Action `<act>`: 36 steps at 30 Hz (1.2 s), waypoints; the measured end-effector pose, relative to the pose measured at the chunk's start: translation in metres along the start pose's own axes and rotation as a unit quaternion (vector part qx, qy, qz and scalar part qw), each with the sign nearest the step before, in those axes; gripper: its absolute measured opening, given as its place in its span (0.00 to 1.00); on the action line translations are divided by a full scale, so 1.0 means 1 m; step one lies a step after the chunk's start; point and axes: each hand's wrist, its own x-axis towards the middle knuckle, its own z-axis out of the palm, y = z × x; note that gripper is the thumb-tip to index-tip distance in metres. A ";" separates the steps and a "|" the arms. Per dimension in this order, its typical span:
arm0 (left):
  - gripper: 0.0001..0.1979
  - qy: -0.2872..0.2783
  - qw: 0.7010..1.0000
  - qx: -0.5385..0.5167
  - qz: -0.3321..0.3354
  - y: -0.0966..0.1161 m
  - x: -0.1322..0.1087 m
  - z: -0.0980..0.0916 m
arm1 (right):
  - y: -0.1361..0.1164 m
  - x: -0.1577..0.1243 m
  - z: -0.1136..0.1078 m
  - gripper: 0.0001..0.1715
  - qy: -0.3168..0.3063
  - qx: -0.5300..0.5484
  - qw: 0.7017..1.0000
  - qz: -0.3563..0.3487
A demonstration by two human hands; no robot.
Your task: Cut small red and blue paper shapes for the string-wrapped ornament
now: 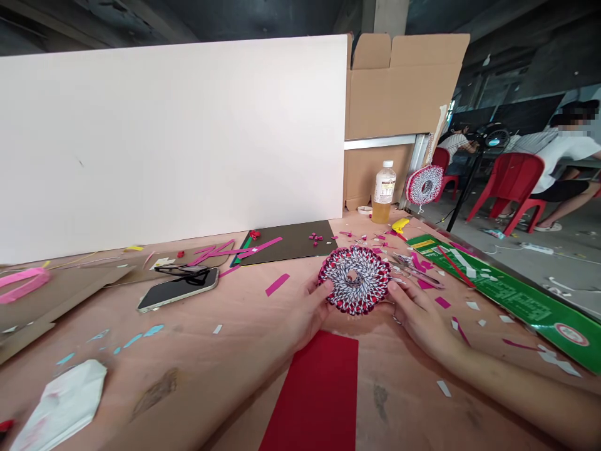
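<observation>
Between my two hands is a round paper ornament (370, 285), ring-shaped with a small hole in its middle, patterned in white, grey, red and dark purple. My left hand (312, 307) grips its left edge, thumb on the face. On the opposite edge, my right hand (416, 313) pinches it with the thumb in front; the other fingers are partly hidden behind. The ornament is held tilted up, facing me, above the table. Just below it lies a sheet of red paper (323, 388). Scissors (417, 270) rest beyond my right hand among pink scraps.
A phone (181, 290) with glasses (183, 270) lies at left, near a white tissue (63, 404). Behind stand a white board (178, 138) and a bottle (384, 194). A green package (516, 300) lies at right. A similar ornament (425, 185) hangs past the corner; people sit beyond.
</observation>
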 end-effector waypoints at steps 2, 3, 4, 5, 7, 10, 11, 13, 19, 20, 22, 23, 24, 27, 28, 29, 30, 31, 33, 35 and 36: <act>0.19 0.004 1.000 -0.025 -0.012 0.001 0.002 -0.003 | 0.000 0.000 0.000 0.17 -0.003 -0.006 1.000 0.000; 0.19 -0.003 0.999 -0.038 -0.028 0.001 0.002 -0.004 | -0.001 0.000 0.000 0.17 -0.006 -0.005 1.000 0.002; 0.20 -0.018 0.997 -0.049 -0.048 0.001 0.002 -0.004 | -0.002 0.000 0.001 0.17 -0.011 -0.002 1.000 0.007; 0.22 -0.037 0.995 -0.058 -0.068 0.001 0.002 -0.005 | -0.003 0.000 0.002 0.17 -0.016 0.001 1.000 0.011; 0.28 -0.074 0.991 -0.064 -0.095 0.001 0.000 -0.005 | -0.005 -0.001 0.004 0.17 -0.028 0.010 0.999 0.020; 0.35 -0.114 0.989 -0.048 -0.086 0.001 -0.003 -0.004 | -0.006 -0.002 0.006 0.16 -0.051 0.024 0.998 0.031; 0.37 -0.123 0.988 -0.040 -0.083 0.002 -0.004 -0.003 | -0.006 -0.002 0.006 0.16 -0.057 0.026 0.998 0.033; 0.39 -0.133 0.988 -0.025 -0.080 0.002 -0.006 -0.001 | -0.006 -0.003 0.006 0.16 -0.063 0.028 0.997 0.034; 0.43 -0.135 0.987 0.005 -0.082 0.002 -0.004 0.000 | -0.003 -0.003 0.002 0.15 -0.041 0.005 0.999 0.011; 0.43 -0.136 0.987 0.004 -0.086 0.002 -0.004 0.000 | -0.003 -0.003 0.002 0.15 -0.036 0.000 0.999 0.008; 0.44 -0.133 0.987 -0.006 -0.094 0.002 -0.003 0.000 | -0.002 -0.003 0.001 0.16 -0.036 -0.006 0.999 0.007; 0.45 -0.131 0.986 -0.016 -0.098 0.002 -0.003 0.001 | -0.001 -0.003 0.001 0.16 -0.040 -0.008 0.999 0.008; 0.46 -0.129 0.986 -0.028 -0.106 0.002 -0.003 0.001 | -0.001 -0.003 0.002 0.16 -0.044 -0.009 0.999 0.009; 0.48 -0.123 0.978 -0.073 -0.153 0.006 -0.002 0.002 | 0.001 -0.003 0.002 0.16 -0.050 -0.015 0.999 0.005; 0.47 -0.119 0.974 -0.086 -0.171 0.007 -0.002 0.003 | 0.001 -0.002 0.002 0.16 -0.049 -0.017 0.999 0.002; 0.45 -0.116 0.971 -0.097 -0.184 0.008 -0.001 0.003 | 0.002 -0.002 0.002 0.16 -0.048 -0.019 0.999 -0.002; 0.44 -0.112 0.970 -0.104 -0.189 0.009 -0.001 0.003 | 0.002 -0.003 0.001 0.16 -0.049 -0.021 0.999 -0.005; 0.42 -0.109 0.969 -0.109 -0.191 0.010 0.000 0.003 | 0.002 -0.003 0.001 0.17 -0.053 -0.023 0.998 -0.007; 0.40 -0.104 0.969 -0.115 -0.191 0.010 0.000 0.003 | 0.002 -0.003 0.001 0.16 -0.064 -0.028 0.998 -0.008; 0.40 -0.097 0.968 -0.122 -0.195 0.009 -0.001 0.003 | 0.002 -0.004 0.000 0.16 -0.068 -0.034 0.997 -0.005; 0.40 -0.093 0.968 -0.125 -0.199 0.008 -0.001 0.003 | 0.002 -0.005 0.000 0.16 -0.066 -0.037 0.997 -0.004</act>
